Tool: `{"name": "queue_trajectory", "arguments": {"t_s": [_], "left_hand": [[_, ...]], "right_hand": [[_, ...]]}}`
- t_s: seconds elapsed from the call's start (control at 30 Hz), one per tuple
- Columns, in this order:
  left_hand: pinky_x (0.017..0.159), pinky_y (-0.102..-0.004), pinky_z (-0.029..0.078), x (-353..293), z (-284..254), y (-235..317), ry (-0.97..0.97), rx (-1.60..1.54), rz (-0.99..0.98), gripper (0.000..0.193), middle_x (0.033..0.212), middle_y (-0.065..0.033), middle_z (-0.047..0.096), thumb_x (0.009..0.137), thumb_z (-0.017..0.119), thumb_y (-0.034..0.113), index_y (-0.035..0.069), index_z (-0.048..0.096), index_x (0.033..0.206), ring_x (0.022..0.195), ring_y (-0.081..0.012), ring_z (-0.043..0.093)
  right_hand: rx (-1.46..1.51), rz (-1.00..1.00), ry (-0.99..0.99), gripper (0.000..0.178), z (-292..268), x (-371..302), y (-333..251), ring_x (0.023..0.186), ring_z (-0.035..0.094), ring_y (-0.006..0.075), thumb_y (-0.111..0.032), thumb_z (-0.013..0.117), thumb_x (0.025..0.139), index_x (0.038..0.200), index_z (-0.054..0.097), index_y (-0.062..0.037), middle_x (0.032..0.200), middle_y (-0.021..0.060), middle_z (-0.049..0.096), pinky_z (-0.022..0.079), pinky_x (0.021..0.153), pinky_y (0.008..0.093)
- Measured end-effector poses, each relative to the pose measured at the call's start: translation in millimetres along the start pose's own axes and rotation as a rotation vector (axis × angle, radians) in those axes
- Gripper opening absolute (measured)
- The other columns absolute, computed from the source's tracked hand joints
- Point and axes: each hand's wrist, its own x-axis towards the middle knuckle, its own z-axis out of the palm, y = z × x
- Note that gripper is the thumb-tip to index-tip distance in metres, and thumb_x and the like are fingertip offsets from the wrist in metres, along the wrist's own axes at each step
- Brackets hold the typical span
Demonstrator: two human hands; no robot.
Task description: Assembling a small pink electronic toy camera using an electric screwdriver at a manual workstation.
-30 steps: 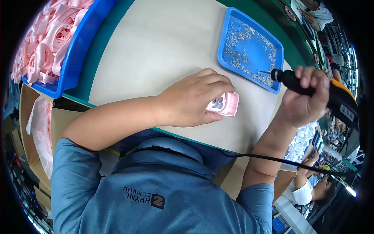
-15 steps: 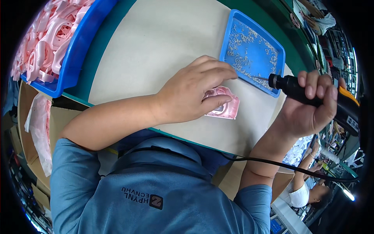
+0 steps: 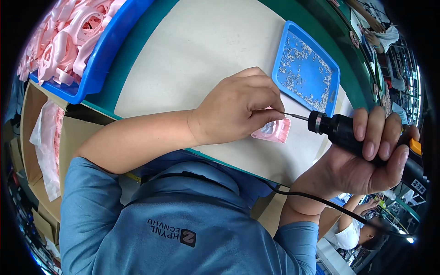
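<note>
My right hand (image 3: 373, 153) grips a black electric screwdriver (image 3: 341, 131) with an orange part near its back end. Its thin bit points left, and the tip meets the fingertips of my left hand (image 3: 243, 105). There the thumb and fingers are pinched together; whatever sits between them is too small or hidden to make out. Just below those fingers a pink plastic part (image 3: 280, 131) lies on the pale work surface (image 3: 197, 50), partly covered by the left hand. Beyond it stands a shallow blue tray (image 3: 300, 75) with many tiny screws scattered in it.
A large blue bin (image 3: 98, 64) heaped with pink plastic frames (image 3: 64, 43) stands at the far left. Below it is a cardboard box (image 3: 82, 142) with a plastic bag (image 3: 46, 146). The screwdriver's black cable (image 3: 316, 198) crosses my right forearm. Other people work at the right.
My left fingers have closed from a spread pose into a pinch. The screwdriver has come down from over the tray, its bit tip now at those fingers. The whole view has shifted slightly.
</note>
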Motion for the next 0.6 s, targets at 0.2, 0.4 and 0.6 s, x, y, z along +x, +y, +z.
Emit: {"name": "queue_trajectory", "arguments": {"t_s": [0.2, 0.4, 0.6], "left_hand": [[0.069, -0.0307, 0.046, -2, 1, 0, -0.025, -0.030, -0.045, 0.012, 0.081, -0.0044, 0.062, 0.071, 0.075, 0.004, 0.005, 0.068, 0.081, 0.079, -0.0193, 0.057], [0.074, -0.0315, 0.047, -3, 0, 0, -0.118, -0.013, -0.111, 0.021, 0.088, -0.0066, 0.064, 0.069, 0.078, 0.006, 0.004, 0.068, 0.087, 0.086, -0.0215, 0.058], [0.095, -0.0373, 0.046, -13, 9, 1, -0.238, 0.036, -0.121, 0.055, 0.120, -0.0122, 0.059, 0.067, 0.080, 0.014, 0.002, 0.058, 0.117, 0.113, -0.0294, 0.054]], "right_hand": [[-0.004, -0.004, -0.008, 0.025, 2, -3, 2, 0.059, 0.046, 0.0056, -0.017, 0.058, 0.090, 0.113, 0.053, -0.0090, 0.070, -0.0038, 0.045, 0.040, 0.063, 0.0269], [-0.066, -0.045, 0.024, 0.028, 6, -9, 9, 0.056, 0.045, 0.0050, -0.019, 0.058, 0.090, 0.116, 0.052, -0.0095, 0.070, -0.0043, 0.044, 0.040, 0.059, 0.0249], [-0.170, -0.069, 0.029, 0.036, 11, -24, 11, 0.053, 0.044, 0.0047, -0.019, 0.060, 0.088, 0.122, 0.050, -0.0112, 0.069, -0.0042, 0.044, 0.039, 0.053, 0.0249]]}}
